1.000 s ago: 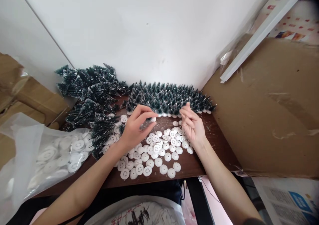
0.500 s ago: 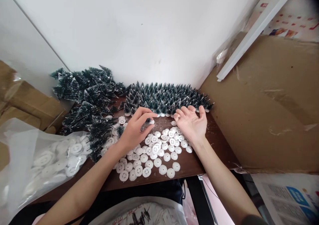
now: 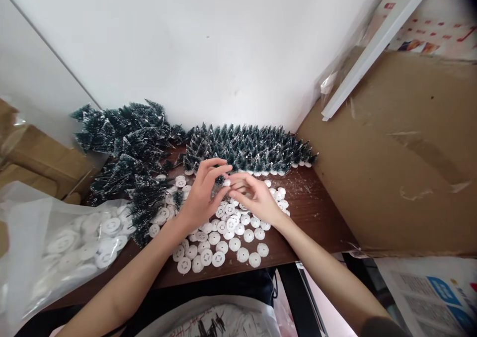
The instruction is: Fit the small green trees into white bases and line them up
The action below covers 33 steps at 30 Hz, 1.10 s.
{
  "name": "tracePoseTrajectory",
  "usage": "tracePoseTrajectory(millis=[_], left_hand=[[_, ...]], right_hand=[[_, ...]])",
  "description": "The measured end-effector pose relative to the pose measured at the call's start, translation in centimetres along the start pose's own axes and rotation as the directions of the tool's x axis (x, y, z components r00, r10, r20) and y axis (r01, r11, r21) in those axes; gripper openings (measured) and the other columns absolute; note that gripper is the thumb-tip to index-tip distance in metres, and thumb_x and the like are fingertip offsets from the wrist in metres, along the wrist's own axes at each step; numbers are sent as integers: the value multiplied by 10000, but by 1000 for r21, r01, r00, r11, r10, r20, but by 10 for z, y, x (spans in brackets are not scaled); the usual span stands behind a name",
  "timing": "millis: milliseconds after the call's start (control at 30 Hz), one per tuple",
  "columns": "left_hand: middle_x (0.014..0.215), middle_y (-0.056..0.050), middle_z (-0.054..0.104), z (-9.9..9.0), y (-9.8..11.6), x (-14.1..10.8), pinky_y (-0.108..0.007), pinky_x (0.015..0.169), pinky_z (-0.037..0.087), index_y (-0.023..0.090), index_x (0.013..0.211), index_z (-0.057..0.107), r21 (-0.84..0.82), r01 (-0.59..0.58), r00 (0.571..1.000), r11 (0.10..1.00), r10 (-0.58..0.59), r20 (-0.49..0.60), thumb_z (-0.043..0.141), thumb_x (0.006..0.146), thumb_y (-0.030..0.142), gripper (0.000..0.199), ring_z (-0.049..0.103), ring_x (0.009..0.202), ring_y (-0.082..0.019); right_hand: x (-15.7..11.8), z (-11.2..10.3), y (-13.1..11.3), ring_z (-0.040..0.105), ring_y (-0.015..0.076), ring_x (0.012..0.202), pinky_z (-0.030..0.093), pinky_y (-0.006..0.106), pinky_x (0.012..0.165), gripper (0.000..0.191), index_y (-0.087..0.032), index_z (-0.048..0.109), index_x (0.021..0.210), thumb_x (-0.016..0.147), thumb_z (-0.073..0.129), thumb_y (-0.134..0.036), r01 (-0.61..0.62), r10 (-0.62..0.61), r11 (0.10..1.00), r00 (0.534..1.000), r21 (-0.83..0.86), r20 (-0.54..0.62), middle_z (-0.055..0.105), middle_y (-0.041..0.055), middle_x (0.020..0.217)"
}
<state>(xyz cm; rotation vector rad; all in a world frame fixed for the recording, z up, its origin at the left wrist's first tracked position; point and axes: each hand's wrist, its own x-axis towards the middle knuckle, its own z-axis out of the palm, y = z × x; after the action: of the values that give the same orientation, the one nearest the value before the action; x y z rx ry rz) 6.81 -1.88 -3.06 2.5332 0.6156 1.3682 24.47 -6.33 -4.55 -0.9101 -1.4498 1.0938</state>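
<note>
Above the middle of the table, my left hand (image 3: 199,195) is closed in a pinch on a small green bottle-brush tree (image 3: 219,180) with white-frosted tips. The tree lies sideways, and its white round base (image 3: 226,183) points to the right. My right hand (image 3: 259,200) meets it from the right, thumb and fingers closed at the base; its fingertips partly hide the contact. Below both hands, many loose white plastic discs (image 3: 234,244) are scattered. Behind them, small trees on white bases (image 3: 242,148) stand upright in tight rows.
Loose frosted trees (image 3: 130,138) are heaped at the left. A clear plastic bag (image 3: 30,237) of white discs sits at the front left. Cardboard boxes (image 3: 55,153) flank the brown table (image 3: 316,217), with a large carton (image 3: 391,178) at right. A white wall (image 3: 223,68) rises behind.
My right hand has moved left from beside the tree rows, turned from palm up, and closed at the base of the tree. My left hand keeps its hold nearly in place.
</note>
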Motion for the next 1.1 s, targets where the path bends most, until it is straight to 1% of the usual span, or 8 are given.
tracePoseTrajectory(millis=[167,400,467,567,633,733,900,1100], left_hand=[[1333,-157,445,0,1,0,-434,940,574,220,1333,423,-14,4,1000,1000,-4,7,595,894,109,485,625,1029,-199],[1431,-177,382,2,-1,-2,-426,878,603,257,1420,306,-34,18,997,999,-16,78,555,928,155,561,569,1197,-266],[1445,-183,365,2,-2,-3,-427,883,602,262,1450,261,-32,20,995,999,-17,98,540,934,150,597,603,1143,-243],[1468,-194,340,3,-3,-4,-437,920,587,257,1484,211,-2,19,992,1000,-19,122,528,933,127,649,553,1228,-264],[1494,-201,310,3,-2,-4,-456,954,571,250,1504,178,19,8,991,1000,-11,136,516,932,115,678,449,1345,-303],[1548,-177,262,5,0,-5,-522,1011,529,281,1530,113,41,-7,987,999,1,160,470,941,108,710,334,1431,-335],[1604,-114,211,9,4,-6,-581,1022,510,361,1543,13,68,6,979,998,-20,204,401,948,90,761,345,1431,-340],[1629,-131,103,9,2,-8,-504,910,597,372,1543,-23,32,48,972,998,-54,228,448,951,120,798,426,1377,-352]], right_hand=[[1,2,7,689,141,823,573,332,834,197,-249,687,999,821,734,-317,-42,53,980,997,193,-52,718,12,938],[4,1,11,691,140,783,590,333,802,217,-228,675,928,760,782,-314,-93,112,965,991,243,-68,715,1,862],[2,2,12,684,151,826,589,340,797,259,-239,636,996,784,760,-321,-68,84,983,993,173,-84,704,7,900],[-1,2,8,654,160,845,570,340,758,336,-251,543,1143,849,692,-320,29,-46,994,987,-110,-151,676,39,1026],[-2,2,2,626,170,859,545,350,757,341,-255,515,1183,878,657,-311,113,-178,931,971,-347,-161,645,56,1084],[0,3,-4,590,210,965,516,386,819,312,-255,541,1180,896,646,-329,244,-330,791,943,-562,-55,615,65,1115],[4,9,-5,572,219,1006,500,389,848,187,-204,579,1113,946,571,-286,395,-451,681,890,-617,72,618,83,1073],[3,10,-4,586,190,972,492,356,844,111,-203,587,1034,923,587,-207,359,-410,734,911,-577,45,649,52,1029]])
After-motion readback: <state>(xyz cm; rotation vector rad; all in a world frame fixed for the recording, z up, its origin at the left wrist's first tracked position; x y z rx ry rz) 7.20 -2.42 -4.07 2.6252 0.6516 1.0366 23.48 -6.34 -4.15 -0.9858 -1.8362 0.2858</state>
